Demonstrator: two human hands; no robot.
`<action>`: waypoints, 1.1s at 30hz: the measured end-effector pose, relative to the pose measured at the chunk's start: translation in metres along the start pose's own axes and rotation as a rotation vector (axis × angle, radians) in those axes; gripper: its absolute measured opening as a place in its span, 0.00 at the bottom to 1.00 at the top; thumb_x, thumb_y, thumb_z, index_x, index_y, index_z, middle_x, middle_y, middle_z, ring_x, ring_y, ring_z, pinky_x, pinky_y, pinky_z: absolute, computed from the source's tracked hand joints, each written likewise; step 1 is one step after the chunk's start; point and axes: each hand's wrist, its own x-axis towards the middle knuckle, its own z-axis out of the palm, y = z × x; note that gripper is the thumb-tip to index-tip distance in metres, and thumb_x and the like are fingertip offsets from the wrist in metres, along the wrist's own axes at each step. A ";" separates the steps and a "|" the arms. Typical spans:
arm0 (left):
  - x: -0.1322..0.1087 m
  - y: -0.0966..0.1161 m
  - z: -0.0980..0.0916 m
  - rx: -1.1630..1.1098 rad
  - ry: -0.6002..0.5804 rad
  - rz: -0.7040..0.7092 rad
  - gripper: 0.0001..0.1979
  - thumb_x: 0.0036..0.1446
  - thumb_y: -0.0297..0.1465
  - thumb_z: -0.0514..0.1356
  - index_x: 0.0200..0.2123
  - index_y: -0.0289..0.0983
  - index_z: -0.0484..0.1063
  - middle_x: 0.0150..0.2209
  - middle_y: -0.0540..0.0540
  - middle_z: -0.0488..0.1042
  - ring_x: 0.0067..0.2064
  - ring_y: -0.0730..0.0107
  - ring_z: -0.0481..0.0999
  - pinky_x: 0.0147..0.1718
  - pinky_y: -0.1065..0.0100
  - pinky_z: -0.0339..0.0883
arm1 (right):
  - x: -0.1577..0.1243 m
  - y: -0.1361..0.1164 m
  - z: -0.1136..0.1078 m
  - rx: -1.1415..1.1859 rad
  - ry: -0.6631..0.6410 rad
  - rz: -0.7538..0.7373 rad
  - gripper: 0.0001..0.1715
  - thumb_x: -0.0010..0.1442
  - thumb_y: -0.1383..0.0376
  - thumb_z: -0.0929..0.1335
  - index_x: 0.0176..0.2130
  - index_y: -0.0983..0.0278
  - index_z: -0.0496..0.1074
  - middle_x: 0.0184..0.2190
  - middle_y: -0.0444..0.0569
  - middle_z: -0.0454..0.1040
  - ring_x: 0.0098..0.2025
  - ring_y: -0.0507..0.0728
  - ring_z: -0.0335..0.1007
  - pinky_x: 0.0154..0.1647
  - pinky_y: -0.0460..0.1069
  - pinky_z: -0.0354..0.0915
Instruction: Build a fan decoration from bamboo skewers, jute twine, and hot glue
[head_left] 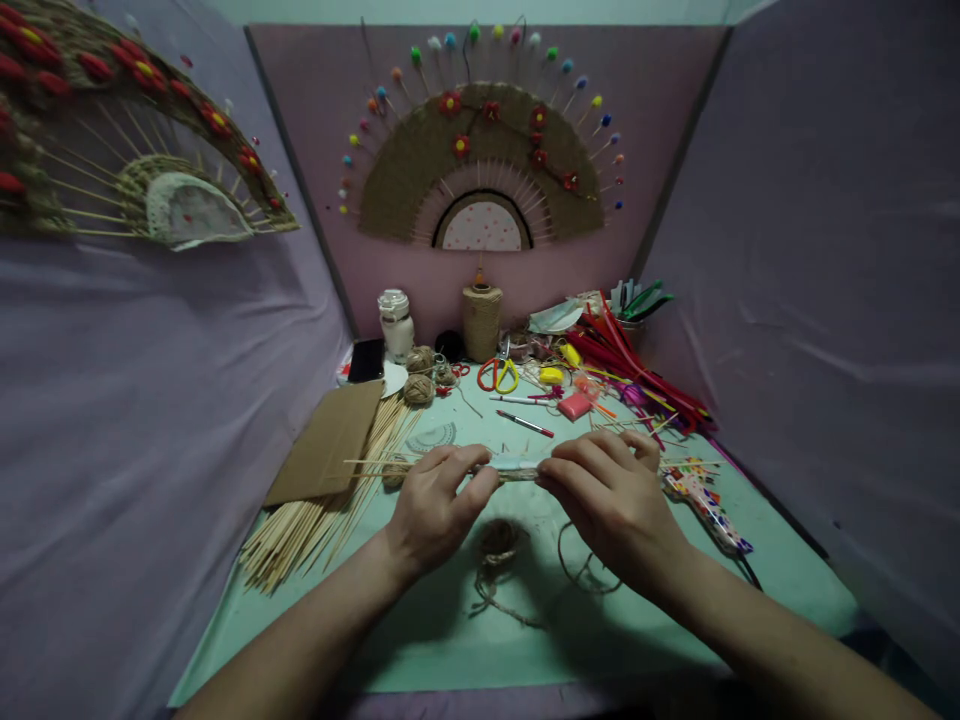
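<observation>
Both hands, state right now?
Left hand: closed, pinching a thin, flat, pale piece with a brownish, twine-like edge.
Right hand: closed, pinching that same piece's other end.

Back: we face a flat, dark-edged, mauve-pink board (637, 110).
Sides: wrinkled lilac cloth (810, 250) flanks us.
Top: we glimpse a pale-green wall strip (600, 11).
Below: our mint-green table (442, 645).
Light: dim.

Left hand (439, 500) and right hand (609, 490) in pinch grips
</observation>
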 end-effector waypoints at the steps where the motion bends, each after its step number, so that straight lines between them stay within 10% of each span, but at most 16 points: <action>1: -0.001 -0.001 0.001 -0.012 -0.009 -0.028 0.10 0.58 0.23 0.60 0.43 0.37 0.67 0.39 0.43 0.76 0.39 0.68 0.76 0.39 0.65 0.72 | 0.003 0.000 -0.001 0.007 -0.010 0.009 0.06 0.66 0.66 0.66 0.36 0.61 0.73 0.32 0.45 0.77 0.38 0.56 0.65 0.45 0.55 0.48; 33: -0.004 -0.001 -0.009 -0.040 0.041 0.111 0.09 0.61 0.22 0.57 0.42 0.36 0.74 0.39 0.43 0.77 0.39 0.70 0.77 0.37 0.66 0.73 | 0.000 0.001 -0.014 0.095 0.013 -0.009 0.06 0.65 0.67 0.67 0.34 0.61 0.74 0.36 0.48 0.73 0.40 0.55 0.66 0.43 0.54 0.53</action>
